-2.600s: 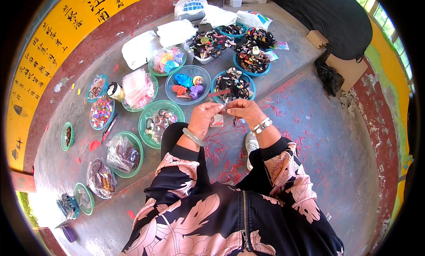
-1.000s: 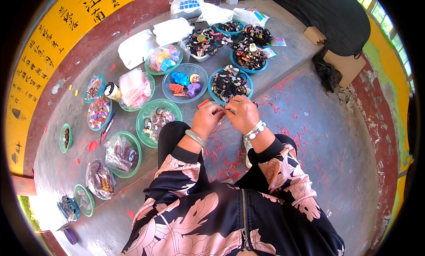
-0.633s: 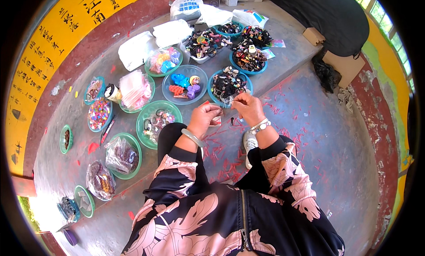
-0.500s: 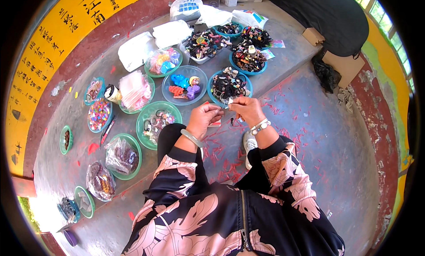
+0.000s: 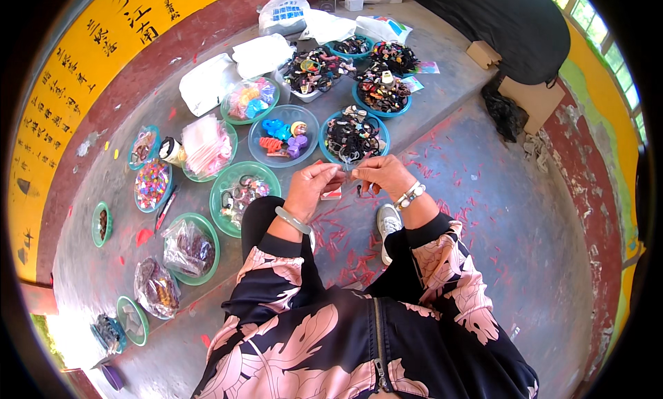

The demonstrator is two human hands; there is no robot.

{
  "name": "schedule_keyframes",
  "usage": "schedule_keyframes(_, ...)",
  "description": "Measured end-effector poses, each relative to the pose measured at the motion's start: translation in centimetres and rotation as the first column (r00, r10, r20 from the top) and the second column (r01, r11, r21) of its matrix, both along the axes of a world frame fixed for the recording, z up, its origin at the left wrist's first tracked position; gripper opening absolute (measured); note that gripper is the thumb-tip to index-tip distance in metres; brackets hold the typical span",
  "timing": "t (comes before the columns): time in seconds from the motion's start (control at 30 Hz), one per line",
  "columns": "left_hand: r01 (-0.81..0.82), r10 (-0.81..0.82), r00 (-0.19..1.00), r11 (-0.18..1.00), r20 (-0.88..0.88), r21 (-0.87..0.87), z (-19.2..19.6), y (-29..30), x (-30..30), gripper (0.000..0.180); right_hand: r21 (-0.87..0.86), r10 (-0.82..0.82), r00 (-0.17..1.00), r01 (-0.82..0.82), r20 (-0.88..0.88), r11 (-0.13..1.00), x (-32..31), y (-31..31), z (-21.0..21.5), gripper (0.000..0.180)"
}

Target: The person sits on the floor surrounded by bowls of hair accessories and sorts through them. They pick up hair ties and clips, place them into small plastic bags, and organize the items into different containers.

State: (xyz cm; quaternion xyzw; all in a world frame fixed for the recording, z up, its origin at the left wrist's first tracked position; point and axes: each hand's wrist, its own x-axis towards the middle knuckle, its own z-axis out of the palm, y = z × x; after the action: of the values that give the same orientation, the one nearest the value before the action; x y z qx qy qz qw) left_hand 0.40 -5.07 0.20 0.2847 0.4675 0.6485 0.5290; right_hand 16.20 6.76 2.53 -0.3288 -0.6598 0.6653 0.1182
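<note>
Just my side of the blue bowl of black bands (image 5: 322, 145), a small clear piece (image 5: 348, 164) sits between my left hand (image 5: 312, 188) and right hand (image 5: 385, 175), fingers of both pinched narrow, apparently on it; I'd brace the left, work the right gently.

Black jacket (image 5: 349, 354) with big pink leaves (image 5: 314, 328), metal zipper (image 5: 378, 337), black cuffs (image 5: 280, 246). Pale bangle (image 5: 293, 220) on left wrist, whitish bracelet (image 5: 410, 196) on right. Black pants (image 5: 260, 214), light sneakers (image 5: 389, 223).
</note>
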Motion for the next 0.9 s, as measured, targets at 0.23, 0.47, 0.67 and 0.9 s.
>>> schedule_keyframes(0.23, 0.028, -0.028, 0.999, 1.000, -0.016, -0.005, 0.5, -0.6, -0.1, 0.023, -0.026, 0.032, 0.998, -0.034, -0.051, 0.999, 0.2, -0.3, 0.6, 0.022)
schedule_keyframes(0.47, 0.009, -0.008, 0.999, 1.000, -0.043, 0.009, 0.0, -0.4, -0.2, 0.023, 0.003, 0.032, 0.999, -0.032, -0.006, 0.999, 0.3, 0.3, -0.3, 0.020)
schedule_keyframes(0.67, -0.006, 0.007, 0.999, 1.000, -0.037, 0.026, -0.7, -0.5, -1.0, 0.024, 0.063, 0.057, 0.997, -0.054, -0.043, 0.997, 0.2, -0.3, 0.5, 0.028)
schedule_keyframes(0.9, 0.037, -0.038, 0.999, 0.999, -0.021, -0.034, -1.0, -0.5, -1.2, 0.026, 0.147, 0.131, 0.991, -0.125, -0.032, 0.981, 0.5, -0.3, 0.6, 0.029)
